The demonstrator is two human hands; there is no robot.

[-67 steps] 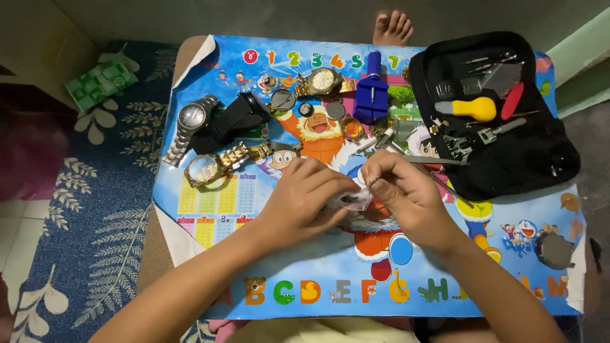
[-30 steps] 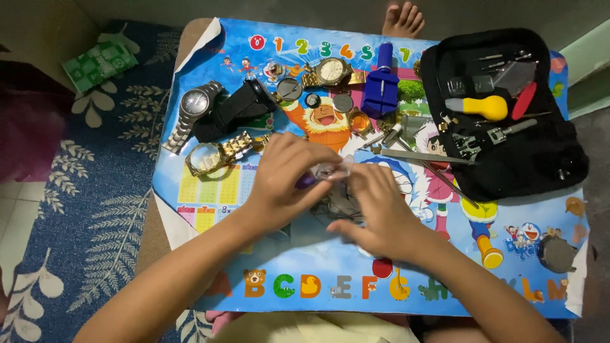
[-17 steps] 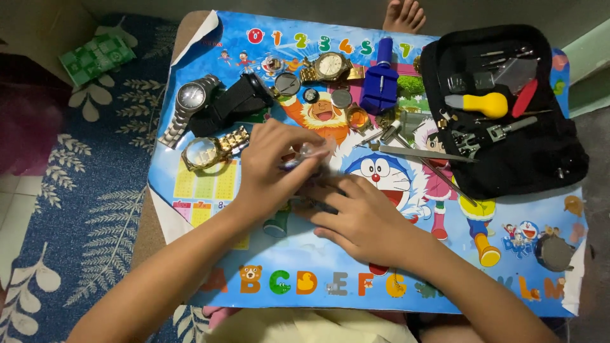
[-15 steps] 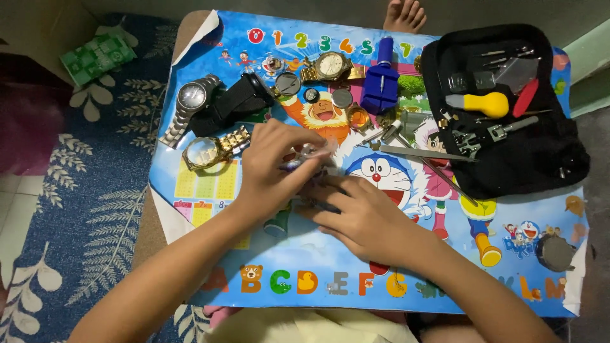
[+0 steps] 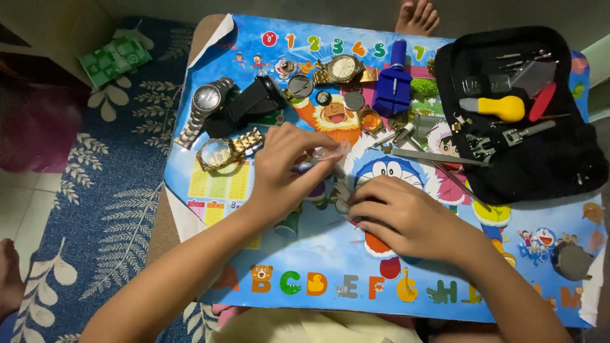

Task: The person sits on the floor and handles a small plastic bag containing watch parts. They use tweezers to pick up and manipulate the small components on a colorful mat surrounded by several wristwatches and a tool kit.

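Head view, mid-frame, I saw my left hand (image 5: 283,168) with fingers pinched on a small clear plastic piece (image 5: 324,155), my right hand (image 5: 400,216) pressed flat on the cartoon mat (image 5: 445,298), fingers together, silver watch (image 5: 203,108) upper left, black tool case (image 5: 540,171) upper right.

small clear plastic bag (image 5: 324,155), crumpled, pinched in left hand (image 5: 286,168) fingertips, lifted just above the cartoon mat (image 5: 330,254)
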